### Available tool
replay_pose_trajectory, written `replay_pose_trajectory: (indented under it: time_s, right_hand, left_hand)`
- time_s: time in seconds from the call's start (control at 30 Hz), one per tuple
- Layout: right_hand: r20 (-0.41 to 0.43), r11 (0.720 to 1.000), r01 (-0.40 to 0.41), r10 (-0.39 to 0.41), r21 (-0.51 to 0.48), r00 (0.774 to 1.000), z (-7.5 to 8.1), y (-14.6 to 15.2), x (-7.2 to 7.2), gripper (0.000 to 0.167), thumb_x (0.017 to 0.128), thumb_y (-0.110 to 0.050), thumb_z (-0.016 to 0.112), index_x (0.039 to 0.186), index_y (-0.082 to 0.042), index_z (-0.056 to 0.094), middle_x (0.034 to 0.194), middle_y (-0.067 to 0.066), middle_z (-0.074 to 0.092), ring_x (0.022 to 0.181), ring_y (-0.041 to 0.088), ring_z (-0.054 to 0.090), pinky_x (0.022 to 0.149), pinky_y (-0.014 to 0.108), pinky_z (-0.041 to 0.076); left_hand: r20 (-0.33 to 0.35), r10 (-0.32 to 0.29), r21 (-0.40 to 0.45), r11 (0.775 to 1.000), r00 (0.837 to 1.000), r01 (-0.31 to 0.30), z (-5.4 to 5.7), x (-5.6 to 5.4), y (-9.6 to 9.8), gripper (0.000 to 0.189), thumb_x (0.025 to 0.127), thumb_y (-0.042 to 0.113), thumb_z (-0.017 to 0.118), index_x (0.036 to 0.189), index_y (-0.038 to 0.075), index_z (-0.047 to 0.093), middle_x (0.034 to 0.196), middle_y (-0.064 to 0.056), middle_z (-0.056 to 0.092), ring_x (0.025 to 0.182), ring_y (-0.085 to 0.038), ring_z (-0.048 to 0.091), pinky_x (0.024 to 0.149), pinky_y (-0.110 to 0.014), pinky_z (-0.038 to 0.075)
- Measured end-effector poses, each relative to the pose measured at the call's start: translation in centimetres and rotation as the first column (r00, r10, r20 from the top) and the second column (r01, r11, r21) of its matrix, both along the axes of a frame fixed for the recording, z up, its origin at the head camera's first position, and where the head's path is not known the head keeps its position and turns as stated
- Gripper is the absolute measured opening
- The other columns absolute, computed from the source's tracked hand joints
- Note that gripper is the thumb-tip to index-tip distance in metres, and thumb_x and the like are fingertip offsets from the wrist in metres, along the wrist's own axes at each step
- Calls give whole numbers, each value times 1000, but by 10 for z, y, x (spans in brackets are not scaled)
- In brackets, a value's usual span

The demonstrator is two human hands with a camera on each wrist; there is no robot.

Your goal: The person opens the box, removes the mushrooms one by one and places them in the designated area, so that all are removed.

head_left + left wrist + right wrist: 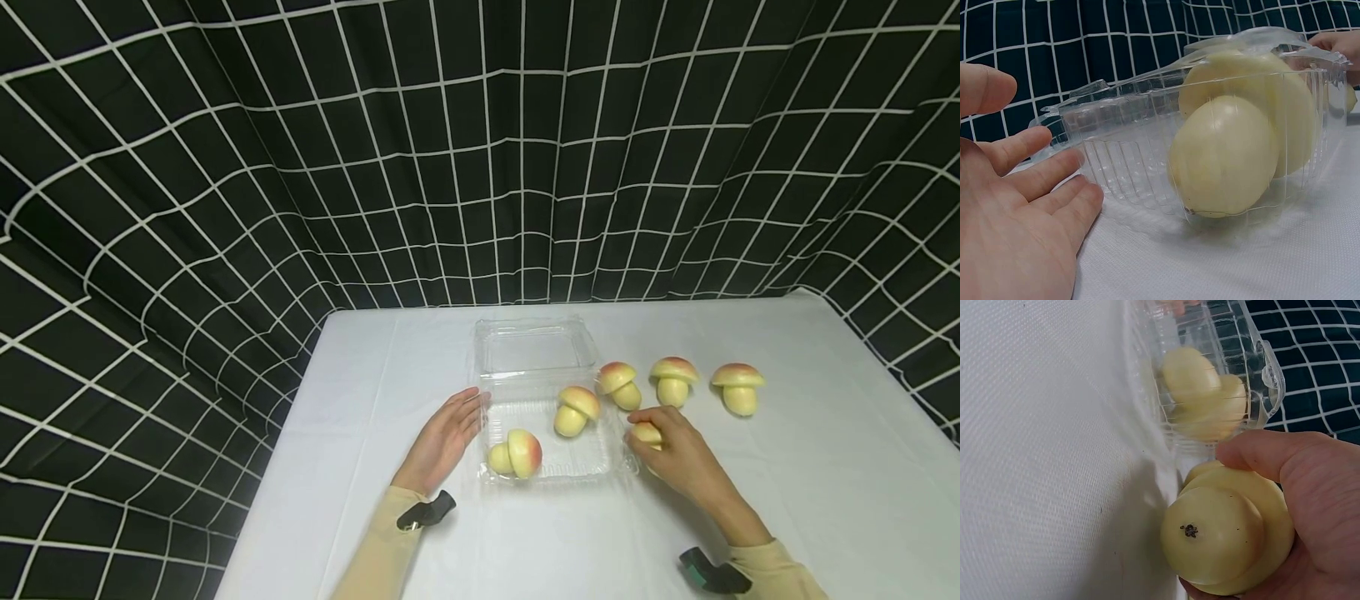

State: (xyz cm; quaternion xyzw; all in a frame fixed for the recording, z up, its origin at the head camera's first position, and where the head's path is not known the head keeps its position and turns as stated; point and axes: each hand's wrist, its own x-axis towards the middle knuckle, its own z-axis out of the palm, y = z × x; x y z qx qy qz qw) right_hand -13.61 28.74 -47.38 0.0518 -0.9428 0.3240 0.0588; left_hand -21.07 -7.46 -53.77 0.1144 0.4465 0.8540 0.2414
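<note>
A clear plastic clamshell box (558, 460) lies open on the table, its lid (534, 348) folded back toward the curtain. Two mushroom-shaped pieces with yellow stems and reddish caps are inside: one mushroom (516, 455) on its side at the front left, another mushroom (576, 410) at the back right. My left hand (441, 443) has its fingers extended, with fingertips right at the box's left wall. To the right of the box, my right hand (681, 457) grips a mushroom (1216, 534) between thumb and fingers, its stem end facing the wrist camera.
Behind my right hand, a mushroom (619, 385) lies near the box's back right corner. Farther right are a second mushroom (673, 380) and a third mushroom (738, 388). A white cloth covers the table (375, 367), and a black grid-patterned curtain (450, 167) surrounds its far side.
</note>
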Motion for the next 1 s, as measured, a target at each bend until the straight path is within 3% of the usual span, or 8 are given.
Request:
replay_pose_trajectory:
  time_s: [0.33, 1.0]
  right_hand:
    - [-4, 1000, -1, 1, -12, 1000, -1, -2, -1, 30, 94, -20, 71, 117, 0, 67, 123, 20, 64, 118, 42, 59, 97, 59, 49]
    - [12, 1000, -13, 14, -19, 1000, -1, -2, -1, 36, 100, -25, 64, 124, 2, 63, 128, 25, 59, 122, 46, 53, 98, 61, 47]
  left_hand:
    - [-9, 0, -2, 1000, 1000, 0, 0, 0, 0, 54, 113, 28, 22, 158, -3, 15, 168, -21, 19, 158, -31, 16, 131, -35, 21]
    - [-6, 7, -11, 1000, 1000, -7, 2, 1, 1, 53, 113, 26, 21, 158, -3, 16, 168, -21, 19, 158, -30, 16, 131, -34, 21]
